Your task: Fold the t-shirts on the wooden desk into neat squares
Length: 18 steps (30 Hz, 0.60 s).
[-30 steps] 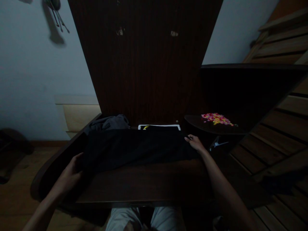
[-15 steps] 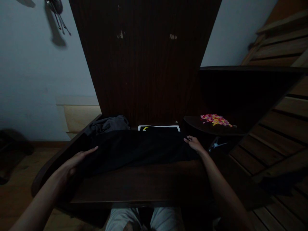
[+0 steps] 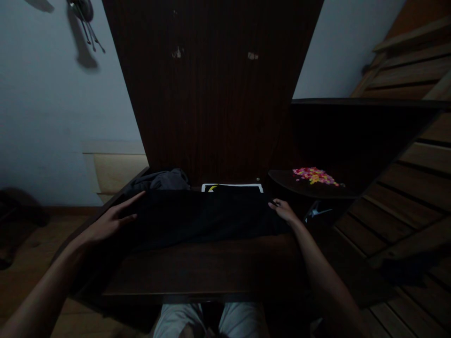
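Note:
A long black folded garment (image 3: 207, 216) lies across the dark wooden desk (image 3: 207, 270); its exact kind is too dark to make out. Over its left end, my left hand (image 3: 111, 220) rests with the thumb and fingers stretched out and apart. At the opposite end, my right hand (image 3: 282, 210) pinches the garment's edge between thumb and fingers. Behind the garment a white-rimmed flat item (image 3: 232, 185) with a yellow mark pokes out, mostly covered. A crumpled grey cloth (image 3: 165, 180) sits behind the left end.
On the right, a small rounded shelf (image 3: 282, 180) carries a pile of pink and yellow bits (image 3: 315, 175). A tall dark panel (image 3: 214, 94) rises behind the desk. Wooden slats (image 3: 398, 202) stand at the far right. A raised side edge (image 3: 137, 178) borders the desk's left.
My left hand has moved from beside the garment's left end up onto it, its fingers spreading forward. My right hand has kept its pinch in about the same place.

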{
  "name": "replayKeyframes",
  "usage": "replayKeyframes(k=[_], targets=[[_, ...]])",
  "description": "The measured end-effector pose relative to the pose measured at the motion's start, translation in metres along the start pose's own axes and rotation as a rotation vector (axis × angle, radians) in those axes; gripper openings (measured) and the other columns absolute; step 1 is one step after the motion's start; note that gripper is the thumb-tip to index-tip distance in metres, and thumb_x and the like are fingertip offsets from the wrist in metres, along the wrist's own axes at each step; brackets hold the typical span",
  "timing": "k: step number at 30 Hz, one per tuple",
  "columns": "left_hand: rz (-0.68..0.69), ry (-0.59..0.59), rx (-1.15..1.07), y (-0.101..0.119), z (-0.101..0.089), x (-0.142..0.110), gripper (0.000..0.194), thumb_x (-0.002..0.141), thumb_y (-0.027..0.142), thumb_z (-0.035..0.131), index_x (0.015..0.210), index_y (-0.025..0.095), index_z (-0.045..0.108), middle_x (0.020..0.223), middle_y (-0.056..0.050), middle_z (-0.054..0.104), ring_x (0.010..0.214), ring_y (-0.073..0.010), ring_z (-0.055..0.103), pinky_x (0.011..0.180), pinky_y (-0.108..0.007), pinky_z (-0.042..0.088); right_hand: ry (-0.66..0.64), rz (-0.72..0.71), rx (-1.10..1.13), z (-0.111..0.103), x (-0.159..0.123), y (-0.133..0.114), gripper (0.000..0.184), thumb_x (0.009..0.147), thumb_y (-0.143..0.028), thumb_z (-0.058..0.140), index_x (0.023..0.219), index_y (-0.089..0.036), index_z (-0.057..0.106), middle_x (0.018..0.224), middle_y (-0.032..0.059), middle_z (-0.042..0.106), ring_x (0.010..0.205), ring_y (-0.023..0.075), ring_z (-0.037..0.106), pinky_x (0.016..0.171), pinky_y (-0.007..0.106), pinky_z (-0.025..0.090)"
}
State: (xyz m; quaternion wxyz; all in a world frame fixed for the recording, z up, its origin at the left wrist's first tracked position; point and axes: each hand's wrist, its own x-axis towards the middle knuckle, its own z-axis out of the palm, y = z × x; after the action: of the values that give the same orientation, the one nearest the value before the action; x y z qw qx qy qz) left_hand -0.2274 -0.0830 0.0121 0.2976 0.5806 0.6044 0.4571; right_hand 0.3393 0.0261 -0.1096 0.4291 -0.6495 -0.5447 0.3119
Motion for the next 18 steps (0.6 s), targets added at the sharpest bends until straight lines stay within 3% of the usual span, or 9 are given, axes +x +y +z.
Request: replayKeyframes(k=[3, 5, 8, 13, 18], targets=[[-0.106, -0.007, 0.101, 0.004, 0.001, 0.008, 0.061, 0.054, 0.022, 0.088, 0.112, 0.012, 0.071, 0.116, -0.008, 0.072, 0.118, -0.0302, 0.06, 0.102, -0.036, 0.045, 0.0, 0.001, -0.005, 0.0, -0.001, -0.001, 0.021, 0.069, -0.04, 0.066, 0.066, -0.019, 0.06, 0.069, 0.0018, 0.065, 0.067, 0.0175, 0.059, 0.061, 0.026, 0.044], [-0.125, 0.049, 0.159, 0.0, 0.006, 0.014, 0.051, 0.063, 0.039, 0.083, 0.105, 0.011, 0.074, 0.108, -0.008, 0.074, 0.112, -0.0303, 0.063, 0.099, -0.038, 0.047, -0.005, 0.0, -0.002, 0.001, -0.002, -0.002, 0.022, 0.069, -0.04, 0.066, 0.068, -0.019, 0.061, 0.069, 0.0019, 0.066, 0.067, 0.0172, 0.059, 0.061, 0.026, 0.045], [-0.117, 0.14, 0.184, -0.007, 0.011, 0.022, 0.053, 0.069, 0.054, 0.073, 0.102, 0.012, 0.075, 0.103, -0.01, 0.076, 0.106, -0.0295, 0.066, 0.095, -0.038, 0.05, -0.018, 0.007, 0.041, 0.001, -0.005, -0.004, 0.026, 0.068, -0.043, 0.068, 0.071, -0.017, 0.063, 0.069, 0.0019, 0.066, 0.066, 0.0167, 0.06, 0.061, 0.026, 0.045], [-0.009, 0.177, 0.123, 0.003, 0.002, 0.027, 0.062, 0.068, 0.05, 0.075, 0.121, 0.018, 0.069, 0.121, -0.009, 0.071, 0.115, -0.0285, 0.063, 0.102, -0.04, 0.047, -0.038, 0.015, 0.209, -0.003, -0.014, -0.018, 0.035, 0.062, -0.049, 0.076, 0.073, -0.018, 0.063, 0.072, 0.0033, 0.067, 0.067, 0.0179, 0.061, 0.061, 0.028, 0.048], [0.094, 0.368, 0.133, 0.026, -0.012, 0.043, 0.061, 0.081, 0.035, 0.068, 0.139, 0.023, 0.053, 0.139, -0.005, 0.06, 0.121, -0.0247, 0.059, 0.104, -0.04, 0.046, -0.096, -0.059, 0.322, -0.008, -0.014, -0.042, 0.042, 0.06, -0.052, 0.079, 0.08, -0.02, 0.063, 0.081, 0.0058, 0.069, 0.072, 0.0191, 0.063, 0.066, 0.029, 0.05]])
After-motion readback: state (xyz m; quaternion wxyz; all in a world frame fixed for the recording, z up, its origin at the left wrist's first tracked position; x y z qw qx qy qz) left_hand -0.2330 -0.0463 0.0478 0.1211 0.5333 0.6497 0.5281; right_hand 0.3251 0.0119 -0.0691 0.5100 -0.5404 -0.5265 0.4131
